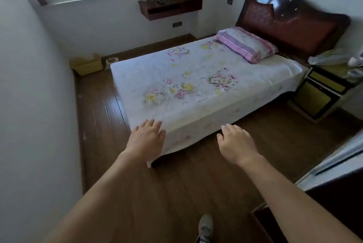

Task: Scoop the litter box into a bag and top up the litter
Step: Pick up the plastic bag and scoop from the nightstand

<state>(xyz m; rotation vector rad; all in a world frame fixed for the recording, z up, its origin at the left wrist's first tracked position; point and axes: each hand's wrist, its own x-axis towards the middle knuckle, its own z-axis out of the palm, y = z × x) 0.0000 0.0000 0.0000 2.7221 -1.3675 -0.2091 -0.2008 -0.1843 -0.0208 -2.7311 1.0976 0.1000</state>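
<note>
Yellow, the likely litter box point(86, 64) is seen far ahead-left of the left hand point(146, 140), farther from the right hand point(236, 143), both held spread and empty.

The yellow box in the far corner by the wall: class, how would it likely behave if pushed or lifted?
The yellow box looks like rigid plastic, so it probably keeps its shape when lifted. Low and wide-based, it would likely slide on the smooth wooden floor rather than tip. Its contents are hidden, so its weight cannot be judged.
</note>
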